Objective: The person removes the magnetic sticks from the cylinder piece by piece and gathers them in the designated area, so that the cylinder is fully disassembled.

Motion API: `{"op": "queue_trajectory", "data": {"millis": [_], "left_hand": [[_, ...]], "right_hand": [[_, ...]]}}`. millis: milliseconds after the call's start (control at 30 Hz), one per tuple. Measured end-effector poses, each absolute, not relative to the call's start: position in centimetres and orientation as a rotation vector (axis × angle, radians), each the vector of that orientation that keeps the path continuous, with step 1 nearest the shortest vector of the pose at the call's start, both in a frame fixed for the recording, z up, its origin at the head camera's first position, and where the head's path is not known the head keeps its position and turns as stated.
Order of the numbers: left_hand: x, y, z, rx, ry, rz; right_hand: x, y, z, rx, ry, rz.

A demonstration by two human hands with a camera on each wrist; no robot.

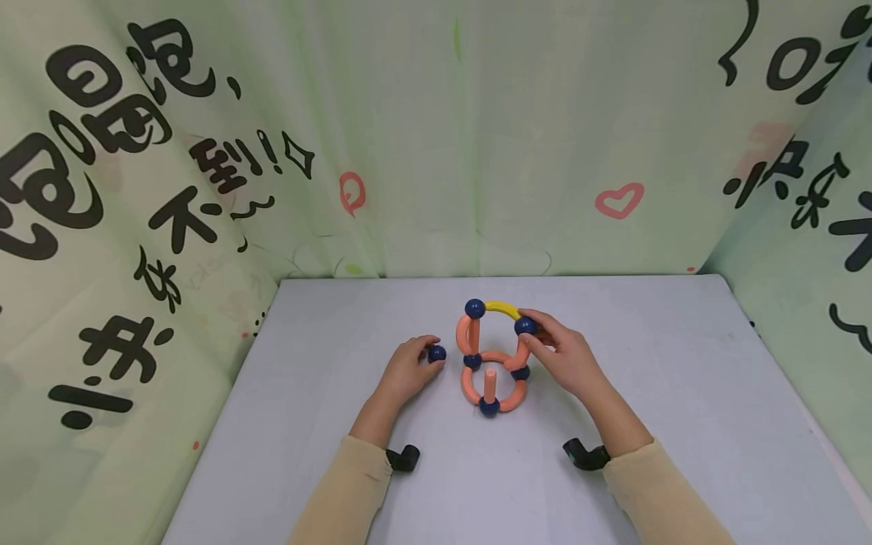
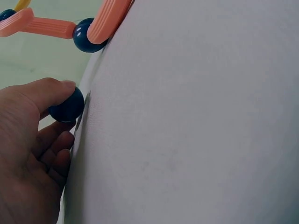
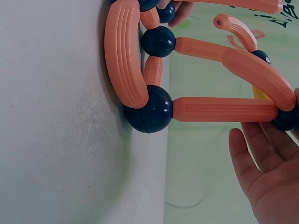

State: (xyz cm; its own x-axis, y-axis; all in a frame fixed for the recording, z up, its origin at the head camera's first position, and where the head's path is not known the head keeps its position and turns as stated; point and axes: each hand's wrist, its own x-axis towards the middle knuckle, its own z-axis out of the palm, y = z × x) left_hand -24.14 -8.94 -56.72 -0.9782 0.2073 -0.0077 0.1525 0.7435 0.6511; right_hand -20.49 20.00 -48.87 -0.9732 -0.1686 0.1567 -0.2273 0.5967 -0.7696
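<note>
My left hand [image 1: 403,372] pinches a loose dark blue ball [image 1: 437,353] between thumb and fingers, low at the tabletop in the left wrist view. To its right stands a frame of magnetic sticks and balls, apart from that ball. Curved orange sticks [image 1: 514,397] and blue balls form its base ring, and a straight orange stick [image 1: 490,384] rises from the front ball [image 1: 489,407]. On top, a yellow curved stick [image 1: 502,307] joins two raised balls. My right hand [image 1: 571,362] holds the right raised ball [image 1: 525,325] with thumb and fingers.
The frame stands on a white tabletop [image 1: 327,325]. Pale green curtains [image 1: 531,136] with black lettering hang behind and at both sides. A black strap piece [image 1: 406,459] sits at the left wrist, and another black piece [image 1: 586,456] at the right.
</note>
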Motion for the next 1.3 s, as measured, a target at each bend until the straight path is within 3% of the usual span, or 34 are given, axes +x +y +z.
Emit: {"op": "queue_trajectory", "data": {"millis": [1000, 1300], "left_hand": [[-23.9, -9.0, -56.7, 0.361, 2.841, 1.042], [-22.9, -8.8, -55.6, 0.263, 2.915, 1.223]], "right_hand": [[-20.6, 20.2, -49.1, 0.335, -2.746, 1.320], [-20.5, 20.0, -49.0, 0.327, -2.756, 1.328]]}}
